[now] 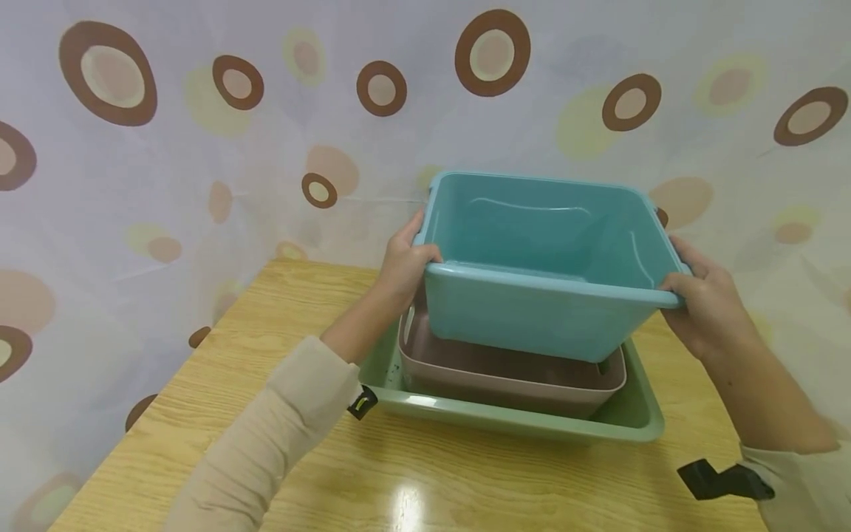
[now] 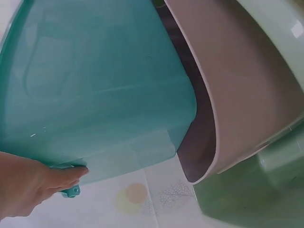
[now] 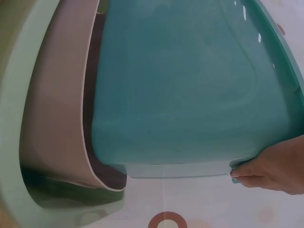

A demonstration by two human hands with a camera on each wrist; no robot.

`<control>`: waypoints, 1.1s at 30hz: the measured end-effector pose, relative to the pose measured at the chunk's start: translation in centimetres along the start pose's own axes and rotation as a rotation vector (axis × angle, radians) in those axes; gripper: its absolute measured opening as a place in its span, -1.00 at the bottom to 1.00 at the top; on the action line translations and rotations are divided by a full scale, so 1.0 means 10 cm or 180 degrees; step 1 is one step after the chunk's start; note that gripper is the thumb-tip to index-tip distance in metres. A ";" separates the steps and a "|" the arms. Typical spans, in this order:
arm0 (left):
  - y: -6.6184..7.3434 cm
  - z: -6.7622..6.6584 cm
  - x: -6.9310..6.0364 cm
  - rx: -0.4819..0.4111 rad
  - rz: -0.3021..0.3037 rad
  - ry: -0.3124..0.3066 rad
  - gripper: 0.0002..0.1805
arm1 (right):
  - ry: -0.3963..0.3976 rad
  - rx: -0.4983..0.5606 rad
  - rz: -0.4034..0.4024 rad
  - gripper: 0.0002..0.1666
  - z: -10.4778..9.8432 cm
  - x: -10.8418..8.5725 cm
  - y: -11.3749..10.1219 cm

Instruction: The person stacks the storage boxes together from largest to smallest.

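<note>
A teal plastic bin (image 1: 512, 307) hangs tilted over a brownish-pink bin (image 1: 492, 377), its lower part dipping inside that bin's rim. The left hand (image 1: 404, 264) grips the teal bin's left end, thumb over the rim. At the opposite end the right hand (image 1: 708, 299) holds the rim in the same way. In the left wrist view the left hand's fingers (image 2: 61, 178) lie against the teal bin's underside near a small tab. The right wrist view shows the right hand (image 3: 275, 168) at the other end. The brownish-pink bin sits inside a larger green tub (image 1: 512, 425).
The green tub stands on a wood-grain table (image 1: 266, 347). Behind and to the left hangs a pale cloth (image 1: 412, 140) with brown and yellow circles. Black straps (image 1: 725, 480) show at the sleeve cuffs.
</note>
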State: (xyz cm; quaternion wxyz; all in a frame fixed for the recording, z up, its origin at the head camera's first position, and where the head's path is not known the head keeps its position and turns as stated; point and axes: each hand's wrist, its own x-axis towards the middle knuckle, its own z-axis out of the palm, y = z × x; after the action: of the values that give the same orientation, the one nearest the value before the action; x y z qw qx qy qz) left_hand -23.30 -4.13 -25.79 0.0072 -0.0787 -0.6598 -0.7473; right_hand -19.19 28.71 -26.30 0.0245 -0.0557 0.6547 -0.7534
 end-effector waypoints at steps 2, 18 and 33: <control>-0.01 -0.01 -0.02 -0.0002 -0.0001 -0.0011 -0.01 | -0.0008 0.0003 -0.0024 -0.02 0.00 -0.02 0.01; 0.00 -0.05 -0.10 -0.0130 0.0001 -0.0037 -0.01 | -0.0083 0.0219 -0.0136 0.00 0.02 -0.08 0.06; -0.06 -0.07 -0.14 -0.0094 -0.0040 -0.0078 -0.01 | -0.0154 0.0143 -0.0130 -0.01 0.02 -0.11 0.12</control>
State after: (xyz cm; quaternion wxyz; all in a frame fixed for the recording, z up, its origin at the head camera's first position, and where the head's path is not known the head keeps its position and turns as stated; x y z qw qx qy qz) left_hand -22.09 -4.87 -26.61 -0.0067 -0.0838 -0.6492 -0.7559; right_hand -18.13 28.42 -27.51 0.0263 -0.0867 0.6356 -0.7667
